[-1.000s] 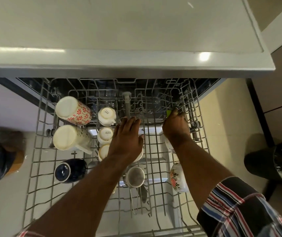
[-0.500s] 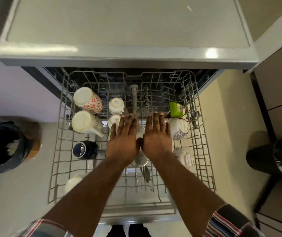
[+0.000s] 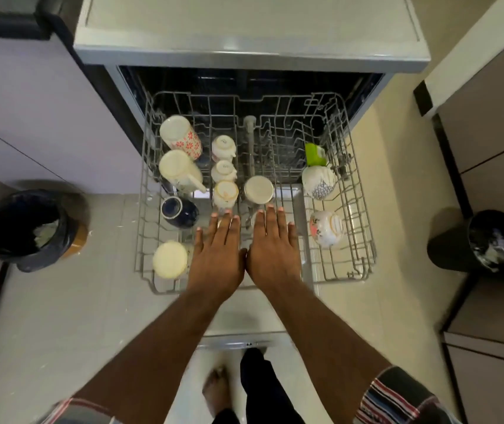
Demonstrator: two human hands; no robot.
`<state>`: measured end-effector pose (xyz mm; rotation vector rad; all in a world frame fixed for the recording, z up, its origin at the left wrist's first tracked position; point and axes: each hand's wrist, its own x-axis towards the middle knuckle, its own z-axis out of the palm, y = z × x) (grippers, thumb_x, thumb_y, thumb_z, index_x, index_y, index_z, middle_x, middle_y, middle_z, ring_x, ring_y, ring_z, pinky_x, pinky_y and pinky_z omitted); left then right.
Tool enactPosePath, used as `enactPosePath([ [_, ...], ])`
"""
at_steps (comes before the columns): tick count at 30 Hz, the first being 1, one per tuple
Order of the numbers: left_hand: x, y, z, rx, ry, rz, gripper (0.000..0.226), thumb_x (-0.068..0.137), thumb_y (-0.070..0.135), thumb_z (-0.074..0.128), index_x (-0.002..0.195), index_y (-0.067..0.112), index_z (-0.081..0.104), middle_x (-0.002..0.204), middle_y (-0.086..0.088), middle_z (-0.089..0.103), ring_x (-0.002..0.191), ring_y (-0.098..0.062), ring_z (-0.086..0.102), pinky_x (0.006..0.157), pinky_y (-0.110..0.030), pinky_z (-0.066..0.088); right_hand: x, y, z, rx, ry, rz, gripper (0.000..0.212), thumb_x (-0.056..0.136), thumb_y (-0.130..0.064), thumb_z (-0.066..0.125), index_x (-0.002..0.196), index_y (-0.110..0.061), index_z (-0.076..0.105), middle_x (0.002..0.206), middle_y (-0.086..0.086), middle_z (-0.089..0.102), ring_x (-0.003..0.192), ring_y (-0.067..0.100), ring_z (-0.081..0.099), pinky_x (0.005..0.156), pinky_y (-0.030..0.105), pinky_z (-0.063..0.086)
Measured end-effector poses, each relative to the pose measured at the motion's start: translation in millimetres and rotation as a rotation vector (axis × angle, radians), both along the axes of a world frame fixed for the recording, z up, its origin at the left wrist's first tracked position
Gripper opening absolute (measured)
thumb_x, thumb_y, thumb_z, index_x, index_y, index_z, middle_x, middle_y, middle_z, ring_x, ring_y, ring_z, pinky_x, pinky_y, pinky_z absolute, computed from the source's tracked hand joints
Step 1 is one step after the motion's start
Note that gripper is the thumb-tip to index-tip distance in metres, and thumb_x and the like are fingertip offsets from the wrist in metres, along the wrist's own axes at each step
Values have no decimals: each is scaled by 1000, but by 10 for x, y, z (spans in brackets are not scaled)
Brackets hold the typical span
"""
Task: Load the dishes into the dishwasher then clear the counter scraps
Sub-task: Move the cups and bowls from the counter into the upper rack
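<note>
Wire dishwasher rack (image 3: 364, 209), pulled out over the open door, holds upturned mugs: a red-flowered mug (image 3: 180, 136), a navy mug (image 3: 178, 212), small white cups (image 3: 223, 146). Left hand (image 3: 217, 255) and right hand (image 3: 273, 250) lie flat, fingers straight, side by side above it, holding nothing.

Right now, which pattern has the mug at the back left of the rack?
Red flowers on white, on the mug; head view.

No legible text; faint marks on small white cup (image 3: 224, 145) bases too blurred to read.
</note>
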<state>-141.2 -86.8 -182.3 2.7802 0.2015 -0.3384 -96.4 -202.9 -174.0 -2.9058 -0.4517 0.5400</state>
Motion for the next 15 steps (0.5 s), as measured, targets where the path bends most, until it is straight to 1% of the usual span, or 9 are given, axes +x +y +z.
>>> enactPosePath([
  [3, -383, 21, -39, -46, -52, 1, 67, 105, 39, 38, 160, 16, 8, 169, -4, 1, 155, -24, -9, 125, -49, 1, -386, -31, 71, 57, 13, -63, 84, 99, -40, 50, 160, -10, 1, 169, 12, -2, 155, 29, -9, 126, 48, 1],
  [6, -821, 24, -143, -83, -82, -13, 61, 106, 36, 39, 159, 14, 17, 168, -6, 11, 155, -27, -1, 125, -52, 5, -791, -118, 88, 125, 29, -132, 73, 101, -27, 47, 161, -10, 8, 169, 9, 4, 156, 25, -4, 127, 44, 4],
  [8, -1086, 27, -248, -100, -100, -39, 57, 104, 29, 43, 156, 12, 29, 165, -8, 23, 155, -28, 7, 124, -52, 12, -1058, -190, 10, 207, 36, -182, 65, 102, -22, 46, 160, -11, 17, 168, 6, 13, 156, 21, 5, 126, 37, 8],
  [10, -1324, -28, -334, -229, -169, 11, 52, 102, 25, 45, 151, 11, 40, 159, -9, 36, 152, -28, 20, 123, -48, 21, -1315, -236, -82, 359, 44, -305, 58, 102, -23, 50, 156, -14, 32, 164, 1, 29, 152, 16, 20, 121, 27, 16],
  [11, -1402, -76, -326, -335, -193, 96, 49, 102, 23, 47, 149, 11, 43, 156, -7, 41, 150, -25, 26, 122, -42, 23, -1410, -244, -121, 460, 55, -426, 55, 101, -24, 55, 153, -16, 40, 158, -1, 39, 147, 13, 32, 118, 24, 22],
  [12, -1469, -131, -332, -443, -210, 214, 47, 102, 22, 50, 148, 13, 46, 153, -4, 44, 146, -20, 32, 120, -32, 24, -1483, -235, -150, 565, 90, -595, 52, 99, -23, 59, 148, -17, 47, 151, -3, 48, 137, 11, 44, 114, 23, 30],
  [13, -1502, -187, -308, -547, -202, 360, 45, 101, 21, 53, 146, 15, 48, 148, 0, 48, 141, -16, 38, 115, -25, 26, -1509, -222, -165, 686, 176, -800, 49, 97, -22, 63, 144, -17, 52, 143, -4, 55, 128, 10, 51, 110, 24, 37],
  [14, -1509, -229, -285, -675, -147, 538, 43, 100, 21, 56, 143, 18, 50, 143, 3, 51, 134, -14, 45, 111, -22, 30, -1507, -212, -193, 842, 297, -1015, 47, 95, -19, 65, 141, -15, 54, 138, -2, 59, 123, 13, 56, 109, 29, 41],
  [15, -1481, -251, -254, -880, -62, 752, 41, 100, 21, 58, 140, 21, 51, 137, 5, 54, 129, -15, 50, 108, -26, 37, -1483, -207, -218, 1041, 425, -1209, 44, 96, -15, 64, 139, -12, 55, 136, 4, 61, 123, 19, 59, 110, 34, 44],
])
